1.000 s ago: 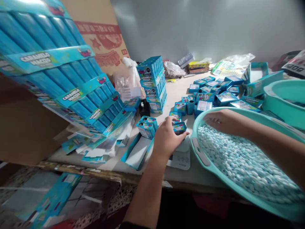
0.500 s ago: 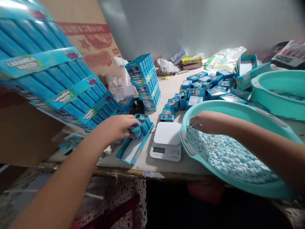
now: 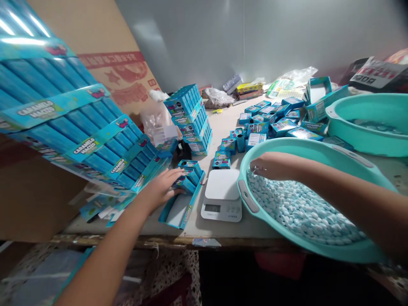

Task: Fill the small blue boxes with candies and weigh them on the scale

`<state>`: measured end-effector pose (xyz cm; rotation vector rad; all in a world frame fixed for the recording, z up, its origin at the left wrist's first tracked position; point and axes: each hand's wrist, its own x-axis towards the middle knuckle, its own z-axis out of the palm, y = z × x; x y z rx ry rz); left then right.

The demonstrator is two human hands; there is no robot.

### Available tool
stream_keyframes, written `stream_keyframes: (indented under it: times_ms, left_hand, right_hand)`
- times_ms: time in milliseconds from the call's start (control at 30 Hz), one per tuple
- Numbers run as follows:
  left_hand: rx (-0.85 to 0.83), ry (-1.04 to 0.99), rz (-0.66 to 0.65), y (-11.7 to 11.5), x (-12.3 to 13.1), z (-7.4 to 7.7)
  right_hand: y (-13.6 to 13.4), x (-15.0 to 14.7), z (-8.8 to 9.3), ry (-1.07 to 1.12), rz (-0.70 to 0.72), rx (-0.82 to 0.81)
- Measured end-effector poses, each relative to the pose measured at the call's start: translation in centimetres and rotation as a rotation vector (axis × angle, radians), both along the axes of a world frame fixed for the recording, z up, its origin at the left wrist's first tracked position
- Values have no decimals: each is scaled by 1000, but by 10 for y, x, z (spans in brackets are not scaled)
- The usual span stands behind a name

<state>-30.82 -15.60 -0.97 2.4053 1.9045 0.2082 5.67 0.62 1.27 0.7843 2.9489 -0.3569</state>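
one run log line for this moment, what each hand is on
left hand: on small blue boxes in tray | right hand: in candy basin | scale: bare

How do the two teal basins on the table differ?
The near basin is heaped with pale blue candies, and the right hand reaches into it; the far basin looks nearly empty, with no hand near it. The near basin tilts; the far one sits level. Both share colour and shape.

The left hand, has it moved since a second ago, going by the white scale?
Yes. The left hand was over the white scale holding a small blue box; it now lies left of the scale, on the small boxes in the open tray.
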Motion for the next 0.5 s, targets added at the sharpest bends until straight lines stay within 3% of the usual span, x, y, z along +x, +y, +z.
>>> stream_keyframes:
  times_ms: [167, 267, 333, 400, 433, 500]
  left_hand:
    - [-64, 105, 64, 0, 7, -9]
    - [-2, 116, 162, 0, 22, 5]
    - [189, 42, 262, 7, 44, 21]
    - [354, -76, 324, 27, 75, 35]
    - [357, -109, 322, 43, 91, 37]
    - [133, -131, 391, 80, 121, 34]
  right_hand:
    - [-4, 3, 1, 88, 59, 18]
    - [2, 7, 5, 130, 43, 44]
    - [9, 11, 9, 138, -12, 51]
    - [14, 14, 13, 160, -40, 14]
    - [14, 15, 14, 177, -38, -14]
    - [4, 16, 14, 220, 0, -62]
